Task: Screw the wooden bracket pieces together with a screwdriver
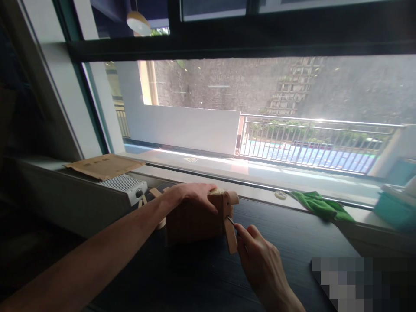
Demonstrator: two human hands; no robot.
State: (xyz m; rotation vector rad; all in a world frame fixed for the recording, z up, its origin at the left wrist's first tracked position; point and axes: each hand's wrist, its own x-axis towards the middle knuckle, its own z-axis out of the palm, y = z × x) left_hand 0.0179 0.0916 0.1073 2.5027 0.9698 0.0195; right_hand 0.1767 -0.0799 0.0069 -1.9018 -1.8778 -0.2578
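A brown cardboard box with what looks like tape on top stands on the dark table. My left hand lies over its top, thumb down the near face, gripping it. Against the box's right end is a flat, light wooden strip with a small hole, and a curved wooden piece sits at its upper end. In my right hand is a thin metal-shafted tool, pinched between thumb and fingers, its tip at the strip. The tool's handle is hidden in my fingers.
Several wooden pieces lie left of the box, near a white slotted device and a flat brown paper package. A tape roll and a green cloth rest along the windowsill. A teal container stands far right.
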